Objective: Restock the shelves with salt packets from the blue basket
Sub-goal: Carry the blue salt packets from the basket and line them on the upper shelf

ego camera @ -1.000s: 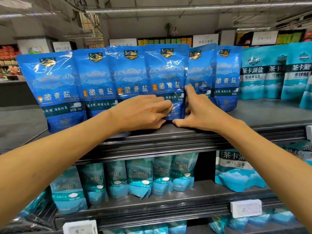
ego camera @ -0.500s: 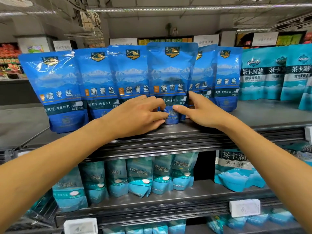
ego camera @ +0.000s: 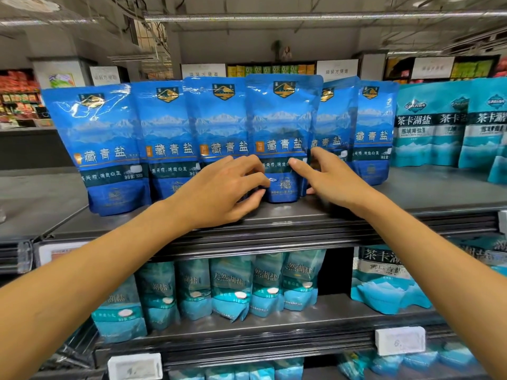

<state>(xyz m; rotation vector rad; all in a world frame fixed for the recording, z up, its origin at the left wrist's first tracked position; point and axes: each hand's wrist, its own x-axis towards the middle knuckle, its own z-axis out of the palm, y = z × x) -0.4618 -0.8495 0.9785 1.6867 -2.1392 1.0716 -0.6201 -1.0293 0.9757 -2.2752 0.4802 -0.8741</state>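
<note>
A row of several blue salt packets stands upright on the top shelf (ego camera: 411, 196). The middle salt packet (ego camera: 282, 127) stands slightly in front of its neighbours. My left hand (ego camera: 219, 193) has curled fingers and thumb at that packet's lower left edge. My right hand (ego camera: 329, 176) lays its thumb on the packet's front, with the fingers at its right edge, partly behind it. The blue basket is not in view.
Teal salt packets (ego camera: 444, 124) stand to the right on the same shelf. More teal packets (ego camera: 233, 286) fill the shelf below, with white price tags (ego camera: 400, 340) on the rails. A grey counter (ego camera: 35, 198) lies to the left.
The middle packet now stands taller and straighter in the row. Both hands have shifted from its base up to its lower sides.
</note>
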